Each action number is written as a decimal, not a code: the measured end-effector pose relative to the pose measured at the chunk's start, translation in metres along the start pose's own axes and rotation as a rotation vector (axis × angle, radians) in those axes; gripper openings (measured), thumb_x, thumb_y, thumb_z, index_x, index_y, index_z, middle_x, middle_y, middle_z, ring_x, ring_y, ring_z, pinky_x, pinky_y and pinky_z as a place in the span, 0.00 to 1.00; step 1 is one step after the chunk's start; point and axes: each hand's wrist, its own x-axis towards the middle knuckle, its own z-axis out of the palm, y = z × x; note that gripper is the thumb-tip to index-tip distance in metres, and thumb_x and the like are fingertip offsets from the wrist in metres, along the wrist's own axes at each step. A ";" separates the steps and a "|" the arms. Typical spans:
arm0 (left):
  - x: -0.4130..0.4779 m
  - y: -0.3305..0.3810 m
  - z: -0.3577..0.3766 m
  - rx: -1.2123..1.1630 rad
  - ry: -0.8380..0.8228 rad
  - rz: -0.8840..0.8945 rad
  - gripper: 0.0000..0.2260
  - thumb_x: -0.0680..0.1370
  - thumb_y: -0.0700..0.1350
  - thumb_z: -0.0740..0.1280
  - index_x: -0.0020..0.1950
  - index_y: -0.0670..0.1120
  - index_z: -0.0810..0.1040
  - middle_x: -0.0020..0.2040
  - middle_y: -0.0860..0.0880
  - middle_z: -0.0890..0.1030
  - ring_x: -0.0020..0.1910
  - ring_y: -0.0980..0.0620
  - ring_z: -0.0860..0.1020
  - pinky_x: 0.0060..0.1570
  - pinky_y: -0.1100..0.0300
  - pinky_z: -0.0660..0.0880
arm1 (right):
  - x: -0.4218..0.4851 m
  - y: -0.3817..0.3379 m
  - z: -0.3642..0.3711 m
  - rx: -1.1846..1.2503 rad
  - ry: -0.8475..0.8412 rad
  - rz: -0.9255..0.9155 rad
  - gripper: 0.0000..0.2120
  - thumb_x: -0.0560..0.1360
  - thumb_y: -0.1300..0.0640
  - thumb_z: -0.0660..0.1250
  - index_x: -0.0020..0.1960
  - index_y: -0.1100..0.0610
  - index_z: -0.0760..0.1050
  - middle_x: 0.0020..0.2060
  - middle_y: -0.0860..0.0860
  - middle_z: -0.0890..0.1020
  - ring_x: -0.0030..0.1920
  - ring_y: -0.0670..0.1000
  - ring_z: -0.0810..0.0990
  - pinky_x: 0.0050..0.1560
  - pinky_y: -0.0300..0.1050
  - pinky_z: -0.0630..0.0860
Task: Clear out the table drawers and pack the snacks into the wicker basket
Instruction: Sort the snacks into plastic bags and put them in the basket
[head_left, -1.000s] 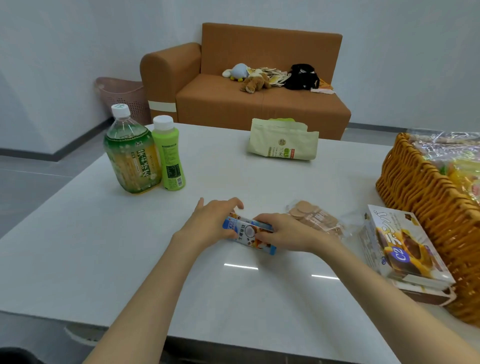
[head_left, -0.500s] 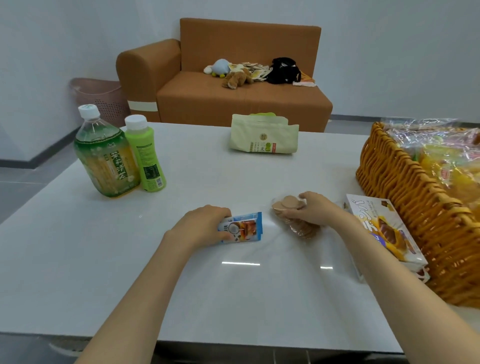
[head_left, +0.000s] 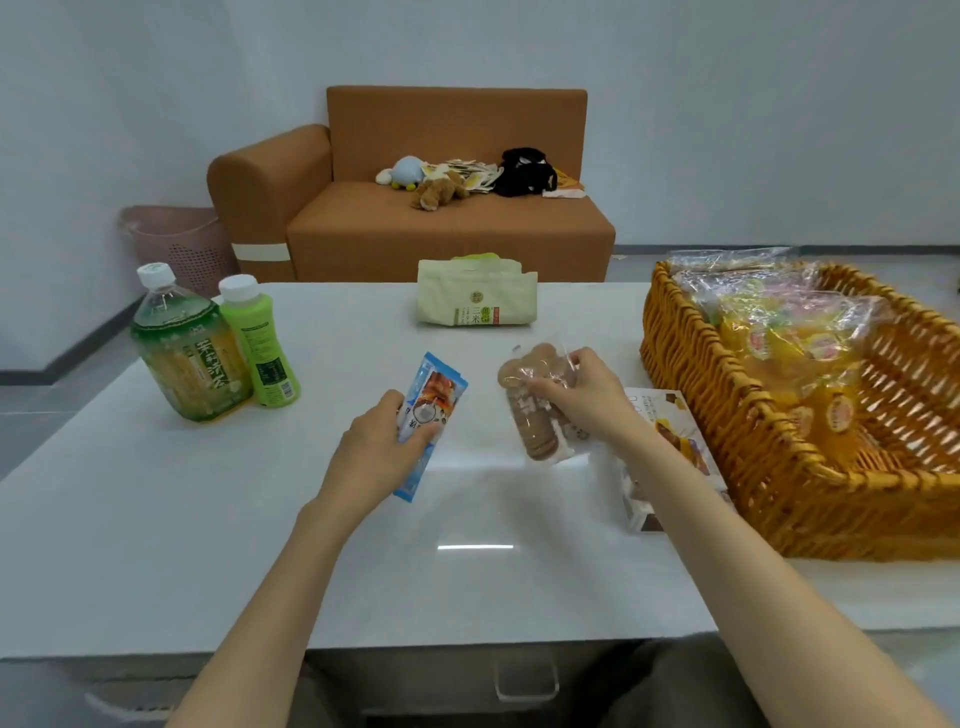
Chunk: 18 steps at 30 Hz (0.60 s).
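Observation:
My left hand (head_left: 374, 452) grips a blue snack packet (head_left: 434, 410) and holds it lifted above the white table (head_left: 156, 519). My right hand (head_left: 582, 400) pinches a clear pack of round brown biscuits (head_left: 535, 415), raised off the table. The wicker basket (head_left: 727, 415) stands at the right with several clear and yellow snack bags (head_left: 779, 332) inside. A white snack box (head_left: 670, 431) lies between my right arm and the basket. A pale green pouch (head_left: 475, 301) lies at the table's far edge.
A green tea bottle (head_left: 182, 348) and a light green bottle (head_left: 260, 348) stand at the left of the table. A drawer handle (head_left: 527, 680) shows under the near edge. An orange sofa (head_left: 441, 228) with plush toys and a pink bin (head_left: 176, 244) stand behind.
Both hands held the blue packet; my right hand left it and took the biscuit pack. Now both hands have lifted their packs off the table.

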 end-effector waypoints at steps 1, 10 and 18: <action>-0.006 0.009 0.002 -0.068 0.000 -0.016 0.13 0.78 0.55 0.65 0.50 0.46 0.70 0.44 0.51 0.77 0.40 0.52 0.77 0.31 0.60 0.70 | -0.006 -0.007 -0.012 0.027 0.008 -0.026 0.18 0.74 0.48 0.71 0.55 0.57 0.67 0.47 0.51 0.77 0.44 0.50 0.77 0.38 0.44 0.73; -0.028 0.116 0.015 -0.607 -0.102 -0.153 0.11 0.80 0.53 0.63 0.53 0.46 0.72 0.45 0.49 0.78 0.39 0.56 0.77 0.31 0.65 0.73 | -0.059 -0.025 -0.140 0.194 0.083 -0.125 0.15 0.76 0.52 0.68 0.58 0.59 0.71 0.50 0.54 0.81 0.43 0.51 0.82 0.46 0.50 0.80; -0.030 0.212 0.037 -0.724 -0.178 -0.011 0.11 0.78 0.54 0.65 0.56 0.51 0.72 0.48 0.53 0.80 0.41 0.58 0.80 0.28 0.68 0.74 | -0.070 0.018 -0.245 0.067 0.159 -0.185 0.16 0.74 0.53 0.71 0.61 0.54 0.75 0.48 0.48 0.81 0.46 0.45 0.80 0.37 0.33 0.75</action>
